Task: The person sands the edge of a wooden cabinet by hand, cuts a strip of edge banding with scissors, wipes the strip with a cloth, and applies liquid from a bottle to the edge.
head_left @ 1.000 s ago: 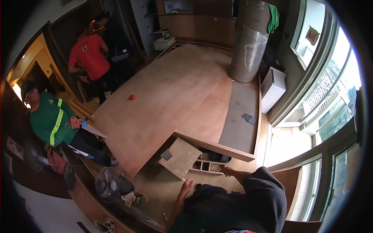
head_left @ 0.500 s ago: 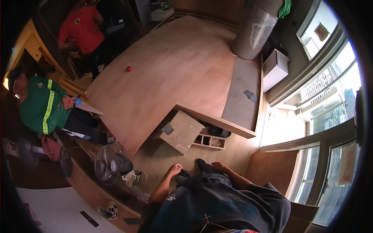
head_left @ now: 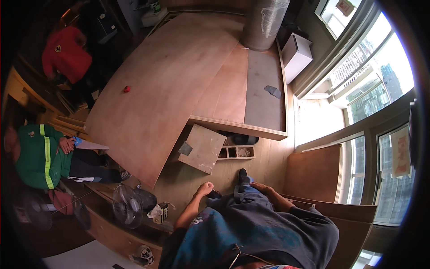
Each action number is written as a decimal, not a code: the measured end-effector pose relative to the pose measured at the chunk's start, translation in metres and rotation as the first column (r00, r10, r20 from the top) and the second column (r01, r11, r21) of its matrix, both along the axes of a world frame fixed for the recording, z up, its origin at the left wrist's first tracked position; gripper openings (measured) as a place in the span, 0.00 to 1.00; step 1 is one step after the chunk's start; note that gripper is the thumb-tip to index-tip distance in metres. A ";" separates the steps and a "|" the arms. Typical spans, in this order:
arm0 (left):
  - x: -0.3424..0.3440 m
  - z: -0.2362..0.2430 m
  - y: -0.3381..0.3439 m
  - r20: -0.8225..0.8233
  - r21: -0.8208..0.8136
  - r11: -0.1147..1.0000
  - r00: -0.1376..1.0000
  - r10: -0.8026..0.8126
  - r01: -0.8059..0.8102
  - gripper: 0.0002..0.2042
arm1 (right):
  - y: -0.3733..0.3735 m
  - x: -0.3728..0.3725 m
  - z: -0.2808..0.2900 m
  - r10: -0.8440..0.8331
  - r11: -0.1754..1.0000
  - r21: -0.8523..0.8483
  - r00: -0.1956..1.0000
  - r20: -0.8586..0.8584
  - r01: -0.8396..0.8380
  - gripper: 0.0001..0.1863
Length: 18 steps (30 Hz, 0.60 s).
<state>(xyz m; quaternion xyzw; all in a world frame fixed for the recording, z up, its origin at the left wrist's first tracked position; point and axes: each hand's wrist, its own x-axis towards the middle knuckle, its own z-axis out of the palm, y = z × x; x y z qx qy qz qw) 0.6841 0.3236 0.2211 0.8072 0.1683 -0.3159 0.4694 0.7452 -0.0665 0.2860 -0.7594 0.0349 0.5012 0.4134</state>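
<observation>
My left hand point(head_left: 205, 188) hangs over the floor in front of me, its fingers curled closed; whatever it may hold is hidden. On my right thigh lies my right hand point(head_left: 260, 187), its fingers stretched out and nothing visible in it. Ahead of both hands stands a paint-spotted wooden box point(head_left: 204, 148) with a grey patch on top. Beside it is a low, divided wooden tray point(head_left: 239, 152). Beyond them spreads a large plywood platform point(head_left: 156, 67), with a small red object point(head_left: 126, 89) on it. Neither hand touches these things.
At left, a person in green point(head_left: 38, 154) holds a pale tapered blade with a blue grip. Another person in red point(head_left: 67, 54) bends farther back. A fan point(head_left: 127, 205) stands left of me. A wrapped cylinder point(head_left: 265, 24) rests on the platform; a brown panel point(head_left: 313, 172) leans by the windows.
The view has turned right, so the room's things sit farther left. My right foot has moved forward. My left hand stays curled, and my right hand still rests on my thigh.
</observation>
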 end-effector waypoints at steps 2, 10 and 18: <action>0.022 -0.001 -0.007 -0.009 0.005 0.999 0.999 -0.033 0.033 0.15 | -0.010 0.012 -0.014 0.019 1.000 0.013 0.999 0.028 -0.019 0.28; 0.072 -0.048 0.002 0.069 -0.170 0.965 0.975 0.213 -0.199 0.14 | -0.075 0.106 -0.078 0.073 0.995 0.060 0.996 0.059 -0.076 0.28; 0.108 0.060 -0.001 -0.009 -0.015 0.889 0.889 0.458 -0.458 0.16 | -0.204 0.200 -0.053 -0.470 0.876 0.040 0.868 -0.158 0.481 0.31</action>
